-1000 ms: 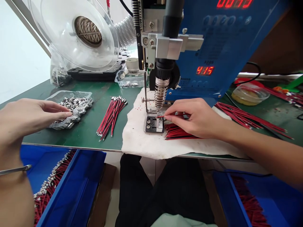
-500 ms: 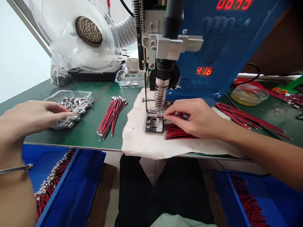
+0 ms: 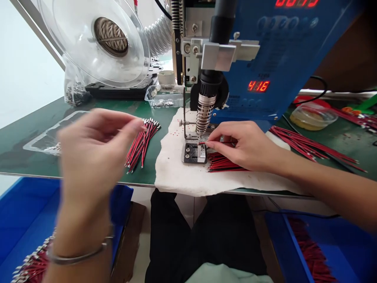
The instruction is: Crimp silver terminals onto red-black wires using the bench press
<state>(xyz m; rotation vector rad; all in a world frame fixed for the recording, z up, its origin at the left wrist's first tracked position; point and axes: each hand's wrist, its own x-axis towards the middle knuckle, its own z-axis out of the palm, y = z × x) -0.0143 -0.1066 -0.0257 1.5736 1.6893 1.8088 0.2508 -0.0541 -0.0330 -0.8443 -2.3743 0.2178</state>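
My left hand (image 3: 100,145), blurred by motion, is in the air over the left part of the table with thumb and forefinger pinched together. A tiny pale bit shows at the fingertips, too small to make out. Just right of it lies a bundle of red and black wires (image 3: 143,145) with metal ends. My right hand (image 3: 240,145) pinches a red wire (image 3: 202,143), whose tip lies over the small black and silver jig (image 3: 194,153) beneath the soldering iron (image 3: 205,112). Under that hand more red and black wires (image 3: 220,163) rest on the white cloth (image 3: 182,181).
A clear tray (image 3: 38,145) of small metal parts is partly hidden behind my left hand. The blue machine (image 3: 282,70) with red digits stands behind the jig. More wires (image 3: 306,143) lie at right. Blue bins (image 3: 20,212) flank my legs below the table edge.
My left hand has left the tray of metal parts and moved right, toward the wire bundle. My right hand still holds the red wire at the jig. The view has shifted slightly.
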